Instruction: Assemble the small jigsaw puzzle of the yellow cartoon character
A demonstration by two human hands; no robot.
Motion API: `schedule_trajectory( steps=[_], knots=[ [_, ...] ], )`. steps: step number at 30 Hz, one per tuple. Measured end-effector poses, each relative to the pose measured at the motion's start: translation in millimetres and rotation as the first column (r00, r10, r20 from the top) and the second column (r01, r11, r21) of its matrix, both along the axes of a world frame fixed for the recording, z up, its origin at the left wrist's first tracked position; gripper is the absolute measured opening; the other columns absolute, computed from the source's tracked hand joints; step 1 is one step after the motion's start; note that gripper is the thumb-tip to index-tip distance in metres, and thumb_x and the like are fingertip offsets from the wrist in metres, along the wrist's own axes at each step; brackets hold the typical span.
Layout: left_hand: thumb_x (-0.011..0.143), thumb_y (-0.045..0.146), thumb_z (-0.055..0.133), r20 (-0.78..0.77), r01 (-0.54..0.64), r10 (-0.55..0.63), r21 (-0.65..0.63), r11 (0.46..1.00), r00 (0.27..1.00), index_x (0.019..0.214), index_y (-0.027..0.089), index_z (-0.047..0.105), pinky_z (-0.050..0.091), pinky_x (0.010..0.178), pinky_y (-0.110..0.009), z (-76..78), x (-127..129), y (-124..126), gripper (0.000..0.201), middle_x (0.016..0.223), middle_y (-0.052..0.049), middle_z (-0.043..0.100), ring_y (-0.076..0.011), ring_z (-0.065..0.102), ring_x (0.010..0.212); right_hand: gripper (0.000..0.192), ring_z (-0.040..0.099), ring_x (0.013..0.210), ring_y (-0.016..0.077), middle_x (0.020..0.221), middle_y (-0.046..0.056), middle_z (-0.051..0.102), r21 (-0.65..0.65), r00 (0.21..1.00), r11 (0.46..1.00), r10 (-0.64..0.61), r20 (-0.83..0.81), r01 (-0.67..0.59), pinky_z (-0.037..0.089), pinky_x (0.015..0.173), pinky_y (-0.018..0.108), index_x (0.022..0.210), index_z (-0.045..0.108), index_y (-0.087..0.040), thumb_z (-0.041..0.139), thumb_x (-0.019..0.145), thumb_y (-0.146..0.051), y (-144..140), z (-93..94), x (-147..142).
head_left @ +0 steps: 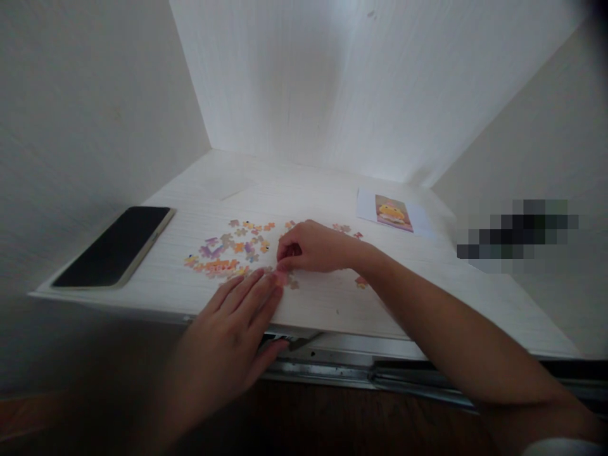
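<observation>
Small jigsaw puzzle pieces [216, 266] in orange, yellow, purple and beige lie in a loose cluster left of centre on the white surface. My left hand [237, 323] is flat with its fingers stretched out, fingertips touching the near right edge of the cluster. Just past those fingertips is a pink puzzle piece [281, 277]. My right hand [313, 247] is closed in a pinch, thumb and finger on that pink piece; its far fingers curl into the palm. A few more pieces [361, 282] show beyond and beside my right wrist, partly hidden by the hand and arm.
A black-screened phone or tablet [116, 247] lies at the left. A card with a printed yellow figure [393, 212] rests at the back right. White panels [285, 82] enclose the surface [313, 310]. Below its front edge runs a metal rail [327, 370]. A pixelated patch covers something at right.
</observation>
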State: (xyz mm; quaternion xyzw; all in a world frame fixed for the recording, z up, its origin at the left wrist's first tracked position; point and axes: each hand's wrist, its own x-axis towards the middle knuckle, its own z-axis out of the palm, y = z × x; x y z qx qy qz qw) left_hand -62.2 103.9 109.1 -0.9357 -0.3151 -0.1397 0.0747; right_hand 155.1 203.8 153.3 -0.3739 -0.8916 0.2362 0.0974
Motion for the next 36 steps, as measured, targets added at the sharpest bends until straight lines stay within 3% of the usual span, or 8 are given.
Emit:
schedule_trajectory(
  steps=[2, 5, 10, 14, 20, 24, 31, 36],
  knots=[
    [0.089, 0.042, 0.057, 0.010, 0.005, -0.005, -0.002, 1.000, 1.000, 0.137, 0.008, 0.049, 0.037, 0.110, -0.054, -2.6, 1, 0, 0.060, 0.146, -0.017, 0.048, -0.0372, 0.042, 0.134, 0.015, 0.055, 0.064, 0.0086, 0.075, 0.002, 0.070, -0.002, 0.997, 0.999, -0.041, -0.070, 0.041, 0.038, 0.064, 0.023, 0.085, 0.074, -0.015, 0.063, 0.083, -0.025, 6, -2.1, 2],
    [0.090, 0.044, 0.054, 0.004, 0.013, -0.013, 0.007, 1.000, 1.000, 0.138, 0.005, 0.046, 0.036, 0.111, -0.053, -5.2, 3, 2, 0.063, 0.147, -0.019, 0.045, -0.0367, 0.042, 0.134, 0.022, 0.055, 0.064, 0.0091, 0.074, 0.003, 0.069, 0.039, 0.951, 0.973, -0.211, -0.227, 0.225, 0.039, 0.065, 0.023, 0.085, 0.072, -0.014, 0.061, 0.084, -0.032, 18, -4.2, 11],
    [0.089, 0.042, 0.055, 0.016, 0.046, -0.047, 0.049, 0.998, 0.999, 0.136, 0.004, 0.047, 0.040, 0.108, -0.053, -6.3, 7, 8, 0.061, 0.140, -0.021, 0.052, -0.0356, 0.050, 0.125, 0.024, 0.053, 0.064, 0.0101, 0.074, 0.003, 0.068, 0.137, 0.807, 0.839, -0.443, -0.391, 0.527, 0.038, 0.063, 0.024, 0.082, 0.071, -0.013, 0.061, 0.083, -0.036, 40, -5.2, 34],
    [0.086, 0.041, 0.059, 0.036, 0.049, -0.052, 0.099, 0.994, 0.998, 0.138, 0.005, 0.045, 0.043, 0.105, -0.049, -9.7, 6, 12, 0.065, 0.141, -0.021, 0.051, -0.0350, 0.052, 0.124, 0.023, 0.053, 0.065, 0.0104, 0.074, 0.003, 0.067, 0.173, 0.774, 0.782, -0.508, -0.379, 0.598, 0.038, 0.064, 0.024, 0.084, 0.072, -0.013, 0.060, 0.083, -0.033, 52, -11.8, 48],
    [0.085, 0.045, 0.058, 0.032, 0.049, -0.052, 0.106, 0.993, 0.998, 0.139, 0.005, 0.046, 0.042, 0.106, -0.050, -13.0, 9, 11, 0.068, 0.143, -0.020, 0.050, -0.0353, 0.051, 0.126, 0.018, 0.058, 0.071, 0.0109, 0.083, 0.005, 0.072, 0.149, 0.864, 0.866, -0.432, -0.260, 0.478, 0.042, 0.068, 0.023, 0.090, 0.073, -0.014, 0.059, 0.085, -0.026, 57, -25.7, 53],
    [0.083, 0.043, 0.059, 0.058, 0.042, -0.046, 0.062, 0.997, 0.997, 0.138, 0.003, 0.046, 0.041, 0.109, -0.047, -12.8, 13, 9, 0.070, 0.145, -0.023, 0.047, -0.0364, 0.047, 0.131, 0.019, 0.061, 0.077, 0.0114, 0.093, 0.008, 0.072, 0.185, 0.891, 0.883, -0.383, -0.244, 0.430, 0.044, 0.071, 0.023, 0.096, 0.073, -0.014, 0.060, 0.086, -0.023, 56, -28.6, 49],
    [0.079, 0.045, 0.062, 0.036, 0.050, -0.050, 0.020, 0.999, 0.998, 0.143, 0.000, 0.038, 0.040, 0.111, -0.047, -18.3, 11, 5, 0.082, 0.150, -0.026, 0.038, -0.0393, 0.041, 0.136, 0.023, 0.058, 0.072, 0.0123, 0.083, 0.005, 0.069, 0.054, 0.975, 0.975, -0.214, -0.066, 0.217, 0.044, 0.068, 0.024, 0.090, 0.075, -0.015, 0.071, 0.078, -0.035, 42, -14.3, 42],
    [0.086, 0.050, 0.052, 0.011, 0.015, -0.015, -0.006, 1.000, 1.000, 0.145, 0.004, 0.038, 0.032, 0.115, -0.051, -19.4, 11, 4, 0.076, 0.151, -0.023, 0.037, -0.0391, 0.037, 0.138, 0.019, 0.058, 0.078, 0.0143, 0.089, 0.007, 0.068, 0.022, 0.994, 0.994, -0.105, 0.029, 0.105, 0.043, 0.071, 0.026, 0.090, 0.074, -0.015, 0.070, 0.078, -0.029, 32, -6.9, 34]
  ],
)
